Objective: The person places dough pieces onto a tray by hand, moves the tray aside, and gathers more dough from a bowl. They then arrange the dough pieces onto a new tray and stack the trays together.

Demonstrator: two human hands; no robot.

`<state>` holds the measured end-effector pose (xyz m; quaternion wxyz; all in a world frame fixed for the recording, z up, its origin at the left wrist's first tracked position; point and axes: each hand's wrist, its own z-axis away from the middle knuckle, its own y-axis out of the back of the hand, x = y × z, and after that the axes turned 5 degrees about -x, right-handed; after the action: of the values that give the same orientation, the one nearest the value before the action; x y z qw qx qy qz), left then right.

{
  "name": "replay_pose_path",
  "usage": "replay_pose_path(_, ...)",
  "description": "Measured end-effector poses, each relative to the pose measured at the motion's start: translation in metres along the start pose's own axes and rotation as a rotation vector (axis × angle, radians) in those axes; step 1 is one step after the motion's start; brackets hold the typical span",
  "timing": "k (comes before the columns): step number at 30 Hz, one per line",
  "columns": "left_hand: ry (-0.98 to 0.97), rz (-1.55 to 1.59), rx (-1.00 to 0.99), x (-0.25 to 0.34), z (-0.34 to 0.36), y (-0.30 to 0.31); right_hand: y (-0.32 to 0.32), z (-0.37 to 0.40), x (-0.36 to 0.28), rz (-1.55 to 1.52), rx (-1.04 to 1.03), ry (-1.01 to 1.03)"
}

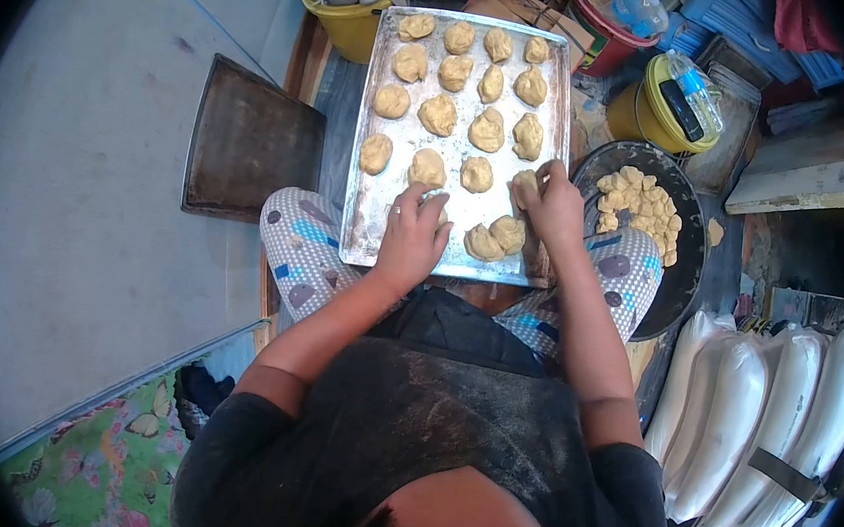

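A metal baking tray point(370, 221) rests across my lap, with rows of dough lumps point(438, 115) on it. My left hand point(410, 237) is over the near left part, fingers curled around a piece of dough that they mostly hide. Just beyond those fingertips sits another dough lump point(427, 168). At the tray's right side, my right hand point(555, 210) pinches a dough piece point(525, 188) between thumb and fingers. Two lumps touching each other point(494, 238) lie between my hands, close to the near edge.
To the right, a round black pan point(689, 272) holds many small dough pieces point(640, 204). A dark tray point(255, 141) leans at left. Yellow buckets point(360, 29) and a lidded yellow tub point(646, 115) stand beyond. Long white plastic-wrapped packs point(734, 421) are at lower right.
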<state>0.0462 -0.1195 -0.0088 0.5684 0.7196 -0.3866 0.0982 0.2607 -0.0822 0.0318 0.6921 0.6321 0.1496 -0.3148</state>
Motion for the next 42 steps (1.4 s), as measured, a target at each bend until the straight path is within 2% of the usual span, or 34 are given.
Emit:
replay_pose_path(1,-0.031,-0.048,-0.121,-0.007,0.004,-0.001,-0.002,0.0,-0.001,0.001,-0.004,-0.003)
replay_pose_path(2,-0.029,-0.046,-0.124,-0.012,0.006,0.001,-0.003,0.0,-0.002,-0.008,-0.02,0.011)
replay_pose_path(4,-0.099,0.09,-0.346,-0.014,0.001,0.012,-0.004,0.002,-0.005,-0.019,-0.033,0.03)
replay_pose_path(5,-0.099,0.088,-0.338,-0.015,-0.004,0.02,-0.003,0.009,-0.007,0.095,0.096,0.192)
replay_pose_path(6,-0.078,0.012,-0.166,-0.014,-0.01,0.029,-0.002,0.015,-0.009,0.21,0.223,0.355)
replay_pose_path(7,-0.056,-0.064,0.004,-0.017,-0.014,0.036,0.001,0.022,-0.011,0.17,0.145,0.346)
replay_pose_path(8,0.101,-0.087,0.055,-0.027,-0.02,0.041,0.003,0.031,-0.014,0.168,0.143,0.348)
replay_pose_path(9,0.096,-0.153,0.219,-0.028,-0.032,0.05,0.004,0.042,-0.016,0.144,0.009,0.41)
replay_pose_path(10,0.095,-0.156,0.216,-0.042,-0.038,0.051,0.003,0.051,-0.017,0.118,-0.124,0.468)
replay_pose_path(11,0.127,-0.09,0.117,-0.06,-0.041,0.051,-0.002,0.06,-0.014,0.115,-0.124,0.467)
replay_pose_path(13,0.199,0.027,-0.068,-0.066,-0.044,0.054,-0.016,0.068,-0.005,0.361,-0.14,0.62)
replay_pose_path(14,0.195,0.025,-0.064,-0.065,-0.044,0.054,-0.019,0.066,-0.004,0.361,-0.135,0.623)
replay_pose_path(16,0.199,0.049,-0.121,-0.053,-0.039,0.051,-0.023,0.064,-0.004,0.236,-0.182,0.451)
replay_pose_path(17,0.098,-0.114,0.096,-0.049,-0.033,0.041,-0.026,0.063,-0.005,0.131,-0.185,0.392)
replay_pose_path(21,-0.043,-0.188,0.134,-0.019,-0.009,0.039,-0.031,0.069,-0.008,0.123,-0.172,0.382)
replay_pose_path(23,-0.11,-0.071,-0.355,-0.017,0.006,0.028,-0.028,0.069,-0.01,0.283,-0.176,0.513)
replay_pose_path(24,-0.107,-0.068,-0.352,-0.015,0.012,0.028,-0.028,0.068,-0.01,0.286,-0.179,0.516)
replay_pose_path(26,0.207,-0.071,-0.321,-0.018,0.018,0.034,-0.031,0.064,-0.009,-0.032,-0.281,0.294)
replay_pose_path(28,0.261,-0.072,-0.279,-0.025,0.022,0.042,-0.048,0.063,-0.009,-0.102,-0.263,0.34)
replay_pose_path(30,0.176,-0.273,-0.046,-0.031,0.023,0.046,-0.047,0.064,-0.01,-0.168,-0.244,0.405)
replay_pose_path(31,0.106,-0.294,0.018,-0.03,0.023,0.047,-0.038,0.068,-0.015,-0.07,-0.183,0.44)
replay_pose_path(32,0.108,-0.295,0.017,-0.028,0.021,0.047,-0.033,0.07,-0.016,0.027,-0.123,0.475)
replay_pose_path(33,0.011,-0.278,-0.026,-0.025,0.02,0.047,-0.026,0.069,-0.007,0.188,-0.185,0.46)
replay_pose_path(34,-0.086,-0.261,-0.07,-0.022,0.019,0.045,-0.021,0.069,0.003,0.194,-0.264,0.434)
replay_pose_path(37,-0.166,-0.244,-0.157,-0.003,0.009,0.026,-0.011,0.062,0.014,0.019,-0.289,0.319)
replay_pose_path(39,-0.216,-0.245,-0.191,0.0,0.003,0.016,-0.007,0.06,0.005,-0.175,0.108,0.194)
replay_pose_path(40,-0.202,-0.244,-0.28,-0.002,0.002,0.012,-0.009,0.057,0.009,-0.172,0.108,0.191)
replay_pose_path(41,-0.189,-0.244,-0.368,-0.002,0.001,0.01,-0.014,0.052,0.014,-0.043,0.08,0.258)
replay_pose_path(42,-0.193,-0.243,-0.368,0.0,0.0,0.014,-0.014,0.05,0.013,0.085,0.055,0.327)
